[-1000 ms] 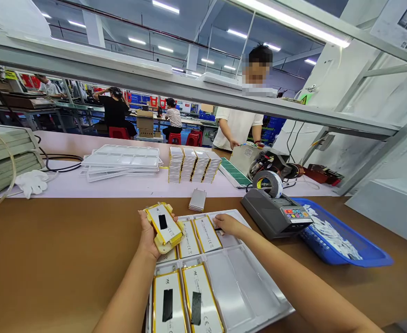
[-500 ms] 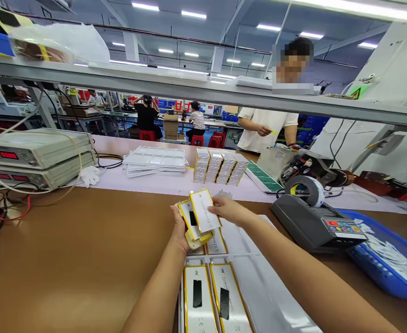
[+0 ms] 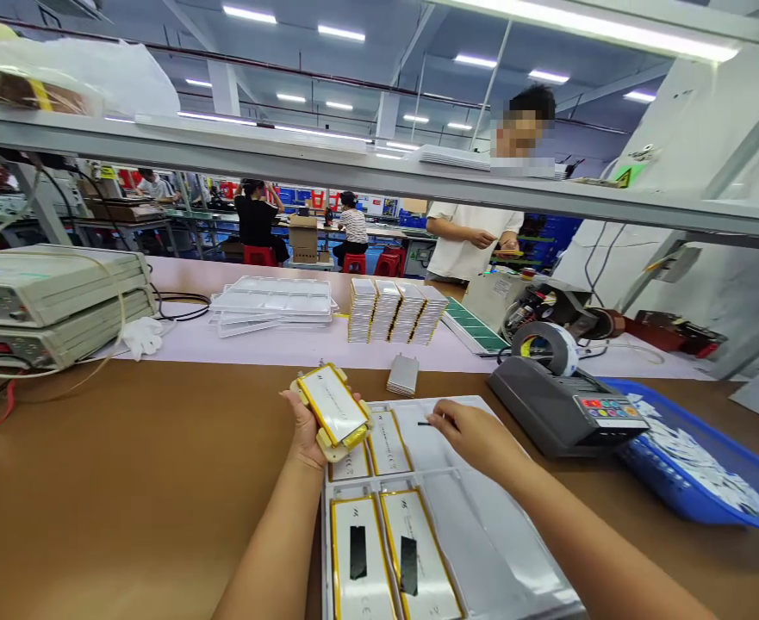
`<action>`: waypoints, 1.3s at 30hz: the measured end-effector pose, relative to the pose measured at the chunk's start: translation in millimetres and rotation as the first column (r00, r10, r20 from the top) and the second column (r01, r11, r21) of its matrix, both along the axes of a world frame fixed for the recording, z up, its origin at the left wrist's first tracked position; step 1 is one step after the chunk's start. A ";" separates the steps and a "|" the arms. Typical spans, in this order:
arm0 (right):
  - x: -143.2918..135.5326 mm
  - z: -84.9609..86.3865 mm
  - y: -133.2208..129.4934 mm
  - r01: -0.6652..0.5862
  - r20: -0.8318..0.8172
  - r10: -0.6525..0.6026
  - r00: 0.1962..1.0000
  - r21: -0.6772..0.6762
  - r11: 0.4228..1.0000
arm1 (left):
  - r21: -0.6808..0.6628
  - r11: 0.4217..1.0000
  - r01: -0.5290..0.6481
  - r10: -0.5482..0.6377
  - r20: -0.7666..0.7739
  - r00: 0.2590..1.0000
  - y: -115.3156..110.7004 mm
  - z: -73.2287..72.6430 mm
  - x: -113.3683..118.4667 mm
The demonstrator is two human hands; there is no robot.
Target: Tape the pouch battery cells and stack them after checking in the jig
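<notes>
My left hand (image 3: 305, 430) grips a cream jig (image 3: 333, 408) with a flat white, yellow-edged battery cell lying on top. It is held above the top left corner of a clear plastic tray (image 3: 482, 534) on the brown bench. My right hand (image 3: 473, 433) hovers over the tray's empty upper right pocket, its fingertips by a small black strip (image 3: 424, 423); whether they pinch it I cannot tell. The tray's left pockets hold cells (image 3: 388, 555), two of them with black tape patches.
A grey tape dispenser (image 3: 563, 405) stands right of the tray, a blue bin of white slips (image 3: 702, 469) beyond it. Stacked cells (image 3: 392, 312), one loose cell (image 3: 403, 375), empty trays (image 3: 276, 301), a white glove (image 3: 139, 336) and test instruments (image 3: 49, 301) lie behind. A person stands across the bench.
My right hand laid a cell from the tray onto the jig and has now moved back down over the tray. The camera view shifted left, then slightly right.
</notes>
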State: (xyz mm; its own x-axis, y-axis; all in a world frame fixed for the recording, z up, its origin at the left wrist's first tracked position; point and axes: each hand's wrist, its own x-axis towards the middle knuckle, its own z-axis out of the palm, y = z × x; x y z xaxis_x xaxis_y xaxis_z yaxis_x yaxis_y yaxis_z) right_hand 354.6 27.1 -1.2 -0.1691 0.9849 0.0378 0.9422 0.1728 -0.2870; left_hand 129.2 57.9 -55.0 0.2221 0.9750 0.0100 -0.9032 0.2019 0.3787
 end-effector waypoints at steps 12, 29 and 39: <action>42.4 -89.8 -16.5 0.262 -0.227 -0.243 0.943 0.055 0.964 | -0.141 0.965 -0.223 0.183 -0.250 0.951 7.6 0.3 -5.2; 46.2 -95.1 14.0 0.289 -0.535 -0.251 0.807 -0.012 0.957 | -0.299 0.923 -0.244 0.136 -0.339 0.931 11.3 8.1 5.1; 51.5 -99.2 25.2 0.246 -0.513 -0.208 0.833 0.006 0.969 | -0.306 0.923 -0.233 0.115 -0.360 0.926 12.3 8.2 9.3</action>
State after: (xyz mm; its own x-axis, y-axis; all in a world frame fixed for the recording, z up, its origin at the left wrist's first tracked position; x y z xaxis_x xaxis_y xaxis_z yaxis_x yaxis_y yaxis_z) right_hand 406.1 52.3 -100.4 0.1200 0.9848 0.1254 0.6851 0.0093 -0.7284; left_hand 138.4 70.3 -46.7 -0.0187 0.9292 -0.3692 -0.7710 0.2217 0.5971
